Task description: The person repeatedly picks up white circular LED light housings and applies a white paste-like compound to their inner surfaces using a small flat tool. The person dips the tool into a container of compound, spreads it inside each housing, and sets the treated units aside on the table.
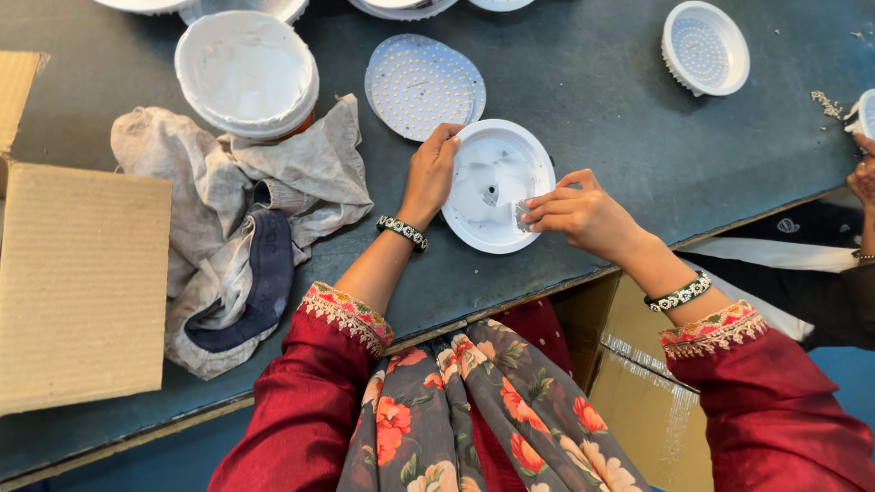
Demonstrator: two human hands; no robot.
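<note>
Closest in: red sleeves with embroidered cuffs, a floral scarf hanging between them, beaded bangles at both wrists. Just past the near edge of the dark table (583, 82), a white round lamp housing (497, 185), lying open side up. Left hand (428, 178) gripping its left rim, fingers curled over the edge and pressed together. Right hand (579, 214) at the right rim, fingers pinching a small greyish piece (522, 216) over the inside of the housing; too small to tell what kind. Off to the left, crumpled rags (237, 228), grey and dark blue, and beyond those a flat cardboard sheet (77, 287). Farther up, touching the housing's top edge, a stack of round white LED boards (421, 84) dotted with tiny chips. Left of that, a white tub (246, 73) resting on the rags. Far right, another white housing (704, 47), and at the right edge another person's hand (861, 178).
</note>
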